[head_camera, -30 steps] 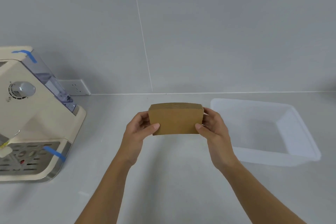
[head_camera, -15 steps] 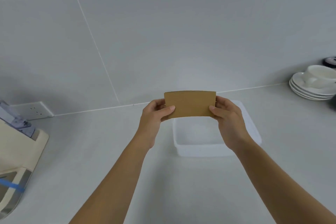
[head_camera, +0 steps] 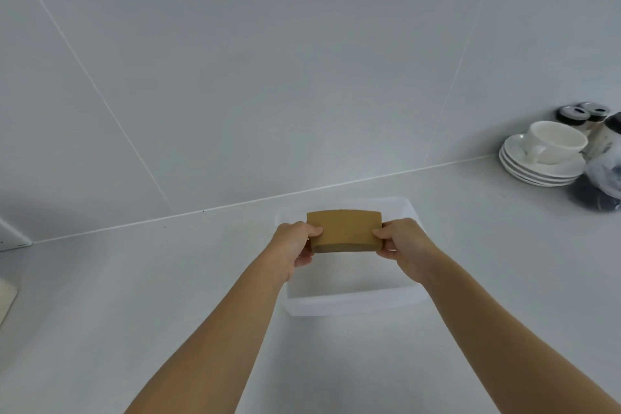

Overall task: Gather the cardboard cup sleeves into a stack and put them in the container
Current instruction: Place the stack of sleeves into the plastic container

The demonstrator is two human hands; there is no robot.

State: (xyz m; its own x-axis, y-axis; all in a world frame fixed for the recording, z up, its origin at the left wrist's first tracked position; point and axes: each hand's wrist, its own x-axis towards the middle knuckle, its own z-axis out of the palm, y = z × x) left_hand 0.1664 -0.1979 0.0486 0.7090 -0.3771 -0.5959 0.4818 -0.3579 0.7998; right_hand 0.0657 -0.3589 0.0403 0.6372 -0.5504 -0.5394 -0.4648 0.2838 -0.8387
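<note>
A stack of brown cardboard cup sleeves (head_camera: 344, 230) is held flat between both hands. My left hand (head_camera: 294, 244) grips its left end and my right hand (head_camera: 405, 245) grips its right end. The stack hovers over the translucent white plastic container (head_camera: 353, 304), which stands on the grey counter directly below my hands. My hands and the stack hide much of the container's inside.
A white cup on a stack of saucers (head_camera: 544, 158) stands at the far right by the wall, with dark-lidded jars (head_camera: 581, 114) and a dark bundle (head_camera: 605, 185) beside it. A wall socket plate (head_camera: 11, 240) and a cream machine corner (head_camera: 5, 299) sit at the left edge.
Both hands carried the sleeve stack rightwards from beside the container to above it and lowered it towards the opening. The view swung right, so the coffee machine left the frame and the cup and saucers appeared.
</note>
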